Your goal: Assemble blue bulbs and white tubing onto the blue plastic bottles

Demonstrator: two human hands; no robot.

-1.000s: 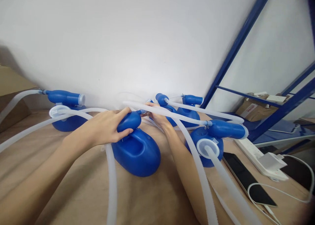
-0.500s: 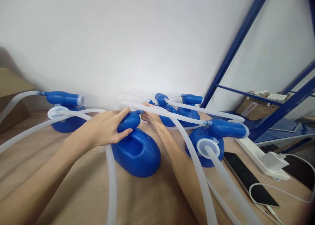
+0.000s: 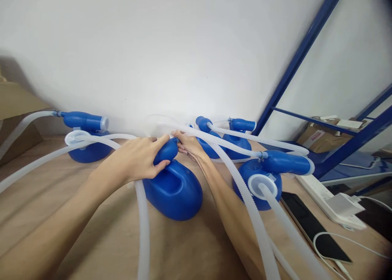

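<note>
My left hand (image 3: pixel 139 159) is wrapped round the rounded blue head piece (image 3: pixel 168 150) of a portable urinal, thumb below and fingers over the top. That head sits on its blue plastic bottle (image 3: pixel 176 194), which stands on the brown tabletop. My right hand (image 3: pixel 188 144) reaches round behind and pinches at the narrow nozzle at the head's far end. Its fingers mostly cover the nozzle, so whether a hose end is in them is hidden. A whitish hose (image 3: pixel 143 231) hangs toward me from the left side of the bottle.
Similar urinals stand around: one at left (image 3: pixel 88 143), one at right (image 3: pixel 255 186), others behind by the wall. Translucent hoses (image 3: pixel 241 182) cross over my right forearm. At right lie a phone (image 3: pixel 315 227), a power strip (image 3: pixel 330 202) and a blue shelf frame (image 3: pixel 294 72). A cardboard box (image 3: pixel 21 133) is at left.
The view has shifted slightly. My right hand has closed in on the head's nozzle, covering more of it. My left hand keeps its hold.
</note>
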